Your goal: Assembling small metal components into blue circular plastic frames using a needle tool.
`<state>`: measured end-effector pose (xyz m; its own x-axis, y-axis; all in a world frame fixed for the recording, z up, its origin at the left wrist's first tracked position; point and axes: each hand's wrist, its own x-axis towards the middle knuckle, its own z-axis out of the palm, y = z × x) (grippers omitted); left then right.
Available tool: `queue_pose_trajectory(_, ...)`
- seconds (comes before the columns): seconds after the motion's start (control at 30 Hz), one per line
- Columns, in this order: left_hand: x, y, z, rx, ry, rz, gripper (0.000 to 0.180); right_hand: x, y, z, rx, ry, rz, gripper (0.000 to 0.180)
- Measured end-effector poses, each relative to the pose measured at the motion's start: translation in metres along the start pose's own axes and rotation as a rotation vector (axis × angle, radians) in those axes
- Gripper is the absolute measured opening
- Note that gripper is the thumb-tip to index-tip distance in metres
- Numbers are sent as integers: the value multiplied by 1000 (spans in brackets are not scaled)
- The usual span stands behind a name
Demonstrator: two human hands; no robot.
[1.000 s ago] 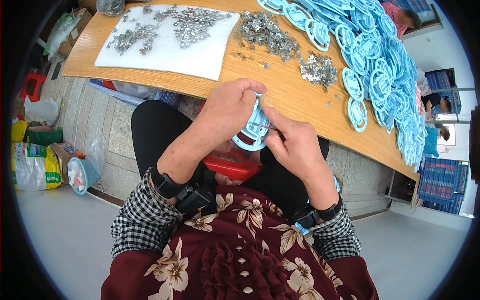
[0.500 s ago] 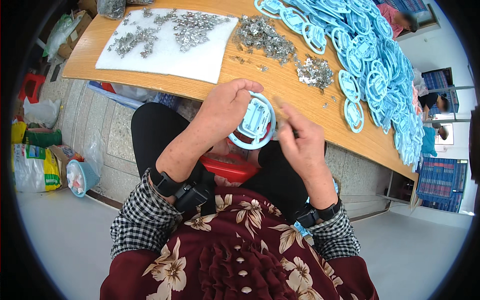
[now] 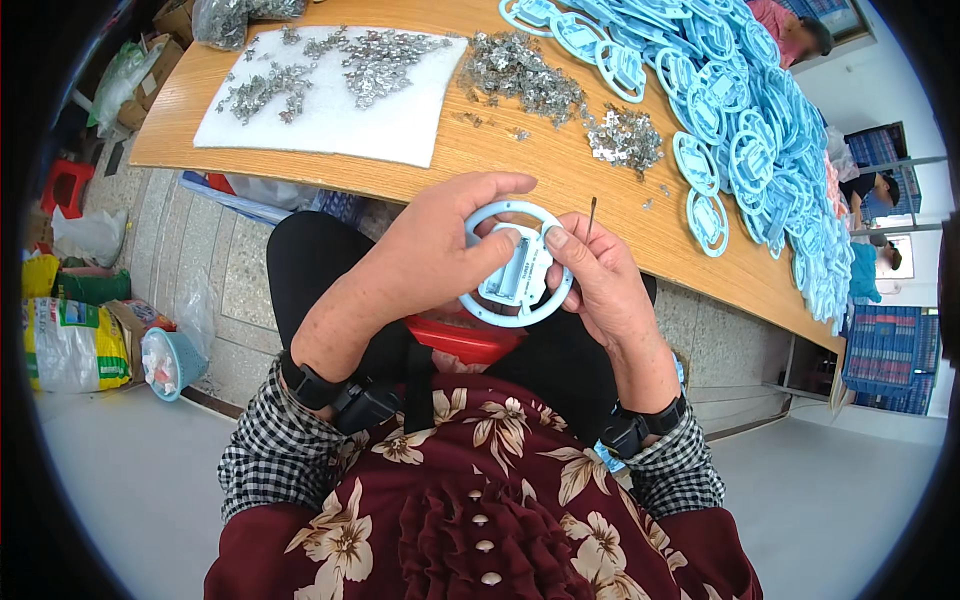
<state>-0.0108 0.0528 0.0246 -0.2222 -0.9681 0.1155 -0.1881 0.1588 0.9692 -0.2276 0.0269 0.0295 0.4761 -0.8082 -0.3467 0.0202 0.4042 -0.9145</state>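
Note:
Over my lap, in front of the table edge, I hold a light blue round plastic part (image 3: 523,268), a ring with a box-shaped compartment in its middle. My left hand (image 3: 425,245) is closed on its left side, the thumb lying across the compartment. On the ring's right side, my right hand (image 3: 608,290) pinches the rim between thumb and fingers. A thin dark metal shaft (image 3: 592,215) sticks up from among the right-hand fingers; the rest of that tool is hidden.
Small metal clips (image 3: 380,65) lie on a white foam sheet (image 3: 330,140), with more metal pieces (image 3: 525,75) heaped on the wooden table (image 3: 400,180). A large pile of similar blue parts (image 3: 720,90) covers the table's right side. A red stool (image 3: 460,338) is below my hands.
My right hand has closed in on the ring's right rim, and the thin shaft now points upward. The blue part has turned and sits slightly lower; my left thumb now rests over its compartment.

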Motion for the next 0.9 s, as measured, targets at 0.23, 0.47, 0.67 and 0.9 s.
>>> queue_pose_trajectory(0.23,-2,-8,10,429,53,236,39,-4,-4,8,-86,51,13,25)
queue_pose_trajectory(0.47,-2,-22,6,-731,-83,-357,38,1,-7,13,36,-2,-180,31)
queue_pose_trajectory(0.67,-7,-11,12,-862,-26,-361,38,8,-8,24,-202,43,-218,42)
queue_pose_trajectory(0.9,-6,-17,12,-843,-168,-436,34,23,-8,6,-451,21,-285,19)
